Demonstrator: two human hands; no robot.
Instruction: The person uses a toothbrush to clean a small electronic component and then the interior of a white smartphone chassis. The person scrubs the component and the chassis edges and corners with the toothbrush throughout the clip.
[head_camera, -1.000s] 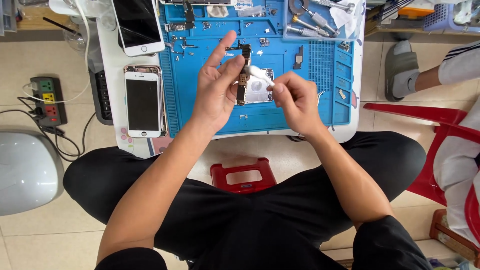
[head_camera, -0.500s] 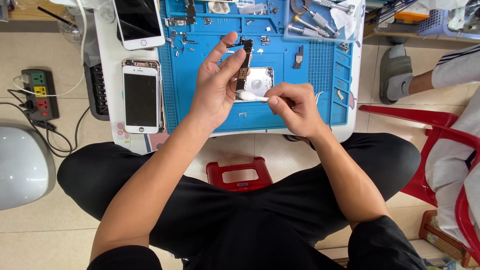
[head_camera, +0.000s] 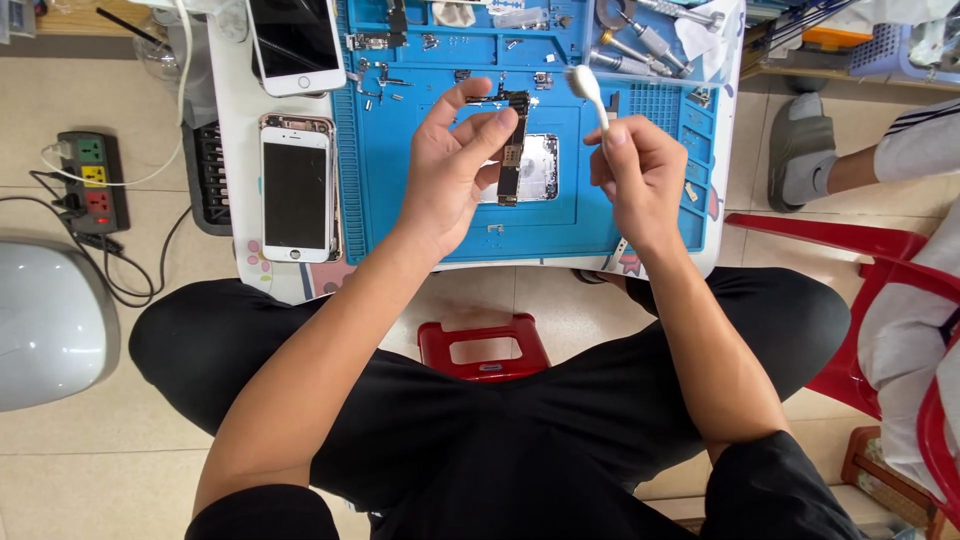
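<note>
Circuit board (head_camera: 514, 148): a long narrow dark board, held upright above the blue mat, between the two hands and nearer to the left one.
Left hand (head_camera: 452, 170): the fingers (head_camera: 488, 128) close on the board, thumb on one side and forefinger on the other; the other fingers are spread a little.
Right hand (head_camera: 638, 168): the fingers are curled tight around the handle of a white brush, which points up and away from the person.
White brush (head_camera: 590, 92): its head is in the air, just beside the top of the board but apart from it.
Metal plate (head_camera: 532, 170): a silver piece lying flat on the mat, directly under the board; it is perhaps a phone shield, the view is not clear enough.
Blue mat (head_camera: 400, 200): it covers most of the white surface (head_camera: 232, 150); small screws and parts lie in its upper trays.
Phones: one phone with a gold frame (head_camera: 296, 188) lies on the left of the mat, another white phone (head_camera: 292, 40) lies above it.
Floor: a power strip (head_camera: 88, 178) on the left, a red stool (head_camera: 484, 346) between the legs.
</note>
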